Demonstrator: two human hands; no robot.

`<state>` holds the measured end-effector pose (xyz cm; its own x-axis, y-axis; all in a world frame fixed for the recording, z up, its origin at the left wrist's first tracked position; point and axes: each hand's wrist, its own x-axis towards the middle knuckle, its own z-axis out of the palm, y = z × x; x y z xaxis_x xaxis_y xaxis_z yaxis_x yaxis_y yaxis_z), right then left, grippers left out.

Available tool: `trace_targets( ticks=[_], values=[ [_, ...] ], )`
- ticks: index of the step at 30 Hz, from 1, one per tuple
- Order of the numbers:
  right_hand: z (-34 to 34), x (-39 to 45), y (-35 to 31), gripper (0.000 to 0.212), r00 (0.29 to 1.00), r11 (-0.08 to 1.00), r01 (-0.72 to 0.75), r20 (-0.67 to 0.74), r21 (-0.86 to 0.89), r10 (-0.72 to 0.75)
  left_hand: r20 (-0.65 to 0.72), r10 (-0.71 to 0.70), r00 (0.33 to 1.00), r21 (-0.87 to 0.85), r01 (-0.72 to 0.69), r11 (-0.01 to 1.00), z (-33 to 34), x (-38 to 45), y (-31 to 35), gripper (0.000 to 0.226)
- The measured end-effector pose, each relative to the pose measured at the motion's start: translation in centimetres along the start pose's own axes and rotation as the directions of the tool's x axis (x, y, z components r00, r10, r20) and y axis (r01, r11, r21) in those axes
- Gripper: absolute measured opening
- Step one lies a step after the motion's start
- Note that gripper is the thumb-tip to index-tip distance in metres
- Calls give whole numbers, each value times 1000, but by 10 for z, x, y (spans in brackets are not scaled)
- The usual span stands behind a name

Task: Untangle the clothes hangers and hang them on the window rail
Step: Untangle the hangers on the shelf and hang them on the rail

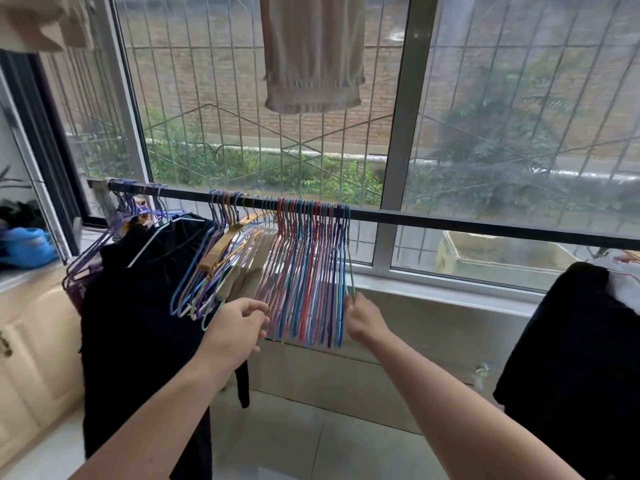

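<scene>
1. The hangers point(304, 268) hang in a tight pack on the rail point(450, 223), hooks over the bar, bodies dropping straight down towards both hands.
2. The right hand point(362, 318) is at the pack's right edge; its fingers point(350, 301) pinch the lower end of the outermost hanger point(349, 258), whose long side runs steeply from hook to hand.
3. The left hand point(235, 327) is at the pack's lower left, fingers point(258, 308) curled in among the wires; whether they clamp one or only touch, I cannot tell.
4. The key relation: the pinched hanger lies directly above the right fingers, with bare rail stretching to its right. The right hand is nearer, so sliding it rightward looks likeliest to free it, while the left steadies the rest.
5. A black garment point(138, 306) hangs left of the pack.
</scene>
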<state>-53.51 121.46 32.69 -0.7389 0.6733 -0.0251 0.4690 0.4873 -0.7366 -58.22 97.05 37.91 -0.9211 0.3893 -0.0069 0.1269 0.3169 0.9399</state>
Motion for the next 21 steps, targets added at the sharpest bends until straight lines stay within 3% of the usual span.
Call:
trace_targets(
  ticks=[6,12,16,18,21],
  values=[
    [6,-3,7,51,999,998,-15,-42,-69,13,57,-11,998,9,10,1000,-7,8,-2,21],
    [2,-31,38,49,983,993,-42,-174,108,60,306,-4,952,46,-10,999,22,10,-9,23],
    [-21,-67,78,37,927,964,-139,-313,225,207,493,-21,870,43,-1,999,69,4,-25,24],
    [-31,-102,124,33,876,930,-258,-343,261,339,592,-55,804,47,33,998,106,-6,-39,24],
    [-45,-179,199,23,739,813,-443,-359,378,570,753,-98,651,92,43,995,160,-40,-55,24]
  ],
)
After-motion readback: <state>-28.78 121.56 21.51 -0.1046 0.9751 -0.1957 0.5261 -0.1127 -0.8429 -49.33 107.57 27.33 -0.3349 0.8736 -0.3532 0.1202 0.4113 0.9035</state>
